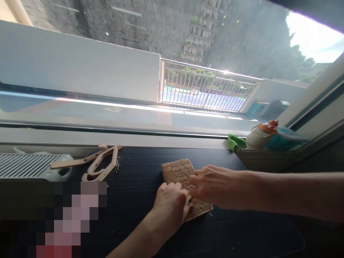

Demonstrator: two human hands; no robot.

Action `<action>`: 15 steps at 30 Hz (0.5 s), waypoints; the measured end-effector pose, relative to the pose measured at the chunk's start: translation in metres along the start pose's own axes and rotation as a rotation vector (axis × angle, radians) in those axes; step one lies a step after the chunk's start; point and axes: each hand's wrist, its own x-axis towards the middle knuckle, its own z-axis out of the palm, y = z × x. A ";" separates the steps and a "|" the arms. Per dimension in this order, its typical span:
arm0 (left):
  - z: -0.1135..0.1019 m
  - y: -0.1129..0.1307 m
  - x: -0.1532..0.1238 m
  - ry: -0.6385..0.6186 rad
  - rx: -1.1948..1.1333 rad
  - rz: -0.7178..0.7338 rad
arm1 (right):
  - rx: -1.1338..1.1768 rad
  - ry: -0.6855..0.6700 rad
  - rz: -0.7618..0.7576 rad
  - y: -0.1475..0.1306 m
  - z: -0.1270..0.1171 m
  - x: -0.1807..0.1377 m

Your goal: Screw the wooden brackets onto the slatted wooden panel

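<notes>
A brown slab [177,168], of wood or cardboard, lies on the dark table, its top scattered with small pale crumbs or shavings. My left hand [170,200] is a closed fist over its near left part. My right hand [205,182] comes in from the right with fingers bent down at the slab, close beside the left. Between the two hands a small dark tip [190,200] shows. What either hand grips is mostly hidden by the fingers.
Curved wooden pieces [103,161] lie at the table's back left, with screws [117,165] beside them. A white slatted rack [29,165] stands further left. On the sill are a green cloth [235,142] and a white bottle with an orange top [260,136]. A window [129,118] runs behind.
</notes>
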 end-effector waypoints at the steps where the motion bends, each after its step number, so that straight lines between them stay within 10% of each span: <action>1: -0.003 0.000 0.005 -0.020 -0.002 0.011 | 0.003 0.001 -0.004 0.000 0.001 0.000; 15: -0.002 -0.006 0.015 -0.079 -0.055 0.017 | -0.002 0.014 -0.018 0.001 0.013 -0.003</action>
